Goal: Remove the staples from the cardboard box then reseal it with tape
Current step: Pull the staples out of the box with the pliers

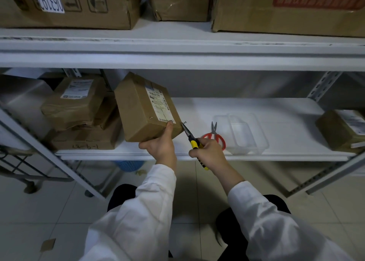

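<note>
A small brown cardboard box (142,108) with a white shipping label stands tilted on the white shelf (256,110). My left hand (161,145) grips its lower near corner, thumb up the right edge. My right hand (208,152) holds yellow-and-black needle-nose pliers (190,135). The pliers' tip sits just off the box's right corner with a small metal staple (184,122) pinched in it. Another staple (150,118) shows in the box's face near the label.
Red-handled scissors (216,135) lie on the shelf right of my hands, beside a clear plastic tray (247,134). Other parcels are stacked at the left (75,104) and far right (342,129). Big cartons fill the upper shelf (69,4). A blue basket (128,165) stands below.
</note>
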{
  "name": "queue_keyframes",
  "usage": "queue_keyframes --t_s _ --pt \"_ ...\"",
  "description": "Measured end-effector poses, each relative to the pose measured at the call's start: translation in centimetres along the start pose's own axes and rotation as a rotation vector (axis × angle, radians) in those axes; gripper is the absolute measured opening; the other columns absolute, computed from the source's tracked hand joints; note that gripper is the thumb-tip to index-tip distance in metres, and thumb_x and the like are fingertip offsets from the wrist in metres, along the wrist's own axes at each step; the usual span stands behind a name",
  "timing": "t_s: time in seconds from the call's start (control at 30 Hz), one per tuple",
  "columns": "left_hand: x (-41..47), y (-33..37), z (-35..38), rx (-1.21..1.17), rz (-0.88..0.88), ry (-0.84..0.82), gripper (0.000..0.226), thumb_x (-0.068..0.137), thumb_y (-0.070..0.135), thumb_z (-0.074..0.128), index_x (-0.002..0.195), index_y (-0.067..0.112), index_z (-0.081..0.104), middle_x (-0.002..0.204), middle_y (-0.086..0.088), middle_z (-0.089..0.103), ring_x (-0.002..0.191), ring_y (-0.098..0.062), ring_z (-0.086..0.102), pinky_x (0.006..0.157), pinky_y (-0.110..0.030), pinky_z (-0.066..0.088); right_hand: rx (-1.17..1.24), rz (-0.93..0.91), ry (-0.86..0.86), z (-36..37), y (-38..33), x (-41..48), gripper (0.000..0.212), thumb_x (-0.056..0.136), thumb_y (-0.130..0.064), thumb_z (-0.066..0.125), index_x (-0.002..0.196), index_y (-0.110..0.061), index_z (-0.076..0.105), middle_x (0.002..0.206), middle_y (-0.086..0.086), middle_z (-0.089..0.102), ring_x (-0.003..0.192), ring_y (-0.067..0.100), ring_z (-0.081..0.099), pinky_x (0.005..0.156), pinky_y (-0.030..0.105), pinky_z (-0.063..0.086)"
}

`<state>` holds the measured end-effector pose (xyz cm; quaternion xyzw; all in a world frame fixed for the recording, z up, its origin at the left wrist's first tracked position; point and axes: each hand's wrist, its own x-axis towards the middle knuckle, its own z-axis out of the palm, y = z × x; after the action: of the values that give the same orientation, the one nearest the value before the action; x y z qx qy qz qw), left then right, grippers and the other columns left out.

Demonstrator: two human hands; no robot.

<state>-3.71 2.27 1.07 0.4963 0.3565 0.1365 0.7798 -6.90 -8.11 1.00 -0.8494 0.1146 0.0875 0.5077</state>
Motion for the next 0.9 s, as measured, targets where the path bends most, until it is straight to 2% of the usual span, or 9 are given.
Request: queue_keyframes --t_s 0.13,0.23,0.33,0.47,0.57,0.73,0.77,0.83,0.9 --pt "-0.1 -0.1 0.2 -0.006 -0.01 -0.006 0.083 0.066 0.021 0.084 0.124 0.017 0.025 0.121 -0.001 0.046 0.103 -0.015 0.047 0.104 -0.031 0.04 0.001 -0.017 0.021 0.0 0.2 -0.1 0.026 0.072 -0.01 0.068 0.096 -0.002 0.065 0.062 0.004 0.045 0.056 0.016 0.042 0.054 0.024 0.035" --pt "0.1 -0.2 0.3 -0.002 -0.002 -0.007 0.085 0.065 0.02 0.085 0.126 0.014 0.025 0.127 -0.004 0.048 0.104 -0.016 0.049 0.104 -0.029 0.04 0.05 -0.019 0.037 -0.3 0.1 -0.4 0.008 0.073 -0.007 0.067 0.075 -0.008 0.06 0.057 0.002 0.04 0.053 0.017 0.039 0.052 0.023 0.031" --pt "0.0 -0.3 0.7 -0.002 -0.003 -0.012 0.085 0.064 0.02 0.085 0.126 0.013 0.026 0.127 -0.005 0.049 0.105 -0.017 0.051 0.103 -0.029 0.041 0.093 -0.026 0.052 -0.4 0.2 -0.6 0.027 0.074 -0.004 0.066 0.061 -0.018 0.047 0.056 0.001 0.037 0.053 0.016 0.037 0.052 0.023 0.03" --pt "-0.3 -0.3 1.3 -0.012 -0.01 -0.025 0.086 0.065 0.022 0.085 0.127 0.013 0.027 0.123 -0.002 0.049 0.105 -0.016 0.051 0.099 -0.026 0.04 0.136 -0.034 0.083 -0.6 0.3 -0.8 0.02 0.073 -0.005 0.066 0.067 -0.018 0.052 0.057 0.0 0.037 0.055 0.016 0.039 0.053 0.022 0.032" --pt "-0.5 -0.2 1.6 -0.02 -0.026 -0.023 0.084 0.066 0.023 0.085 0.126 0.015 0.026 0.117 0.001 0.047 0.101 -0.015 0.048 0.096 -0.027 0.039 0.151 -0.04 0.109 -0.8 0.4 -0.7 0.026 0.073 -0.005 0.067 0.065 -0.022 0.05 0.057 -0.001 0.039 0.056 0.016 0.04 0.052 0.021 0.032" --pt "-1.2 -0.1 2.1 -0.037 -0.016 -0.024 0.085 0.065 0.02 0.085 0.127 0.014 0.026 0.128 -0.003 0.048 0.107 -0.016 0.05 0.097 -0.025 0.038 0.208 -0.047 0.159 -1.2 0.7 -0.6 0.017 0.073 -0.004 0.067 0.072 -0.017 0.057 0.061 0.001 0.045 0.058 0.016 0.043 0.053 0.021 0.033" --pt "-1.2 0.0 2.0 -0.04 -0.015 -0.023 0.086 0.065 0.02 0.085 0.128 0.014 0.026 0.127 -0.003 0.049 0.108 -0.016 0.05 0.098 -0.025 0.039 0.246 -0.041 0.184 -1.3 0.7 -0.5 0.012 0.072 -0.004 0.068 0.077 -0.013 0.061 0.065 0.004 0.048 0.06 0.018 0.044 0.055 0.022 0.036" --pt "-1.4 0.0 1.8 -0.038 -0.029 -0.021 0.083 0.065 0.021 0.085 0.125 0.016 0.026 0.118 0.001 0.047 0.105 -0.015 0.049 0.1 -0.027 0.038 0.27 -0.046 0.23 -1.8 0.8 0.0 0.016 0.07 -0.006 0.07 0.085 -0.006 0.066 0.065 0.005 0.048 0.062 0.019 0.044 0.059 0.026 0.038" --pt "-1.6 -0.2 1.6 -0.022 -0.035 -0.021 0.079 0.066 0.022 0.084 0.118 0.02 0.025 0.112 0.004 0.044 0.105 -0.016 0.048 0.101 -0.029 0.037 0.272 -0.039 0.247 -2.5 0.7 0.4 0.016 0.068 -0.005 0.07 0.084 -0.008 0.066 0.059 0.0 0.044 0.058 0.017 0.042 0.057 0.025 0.036"
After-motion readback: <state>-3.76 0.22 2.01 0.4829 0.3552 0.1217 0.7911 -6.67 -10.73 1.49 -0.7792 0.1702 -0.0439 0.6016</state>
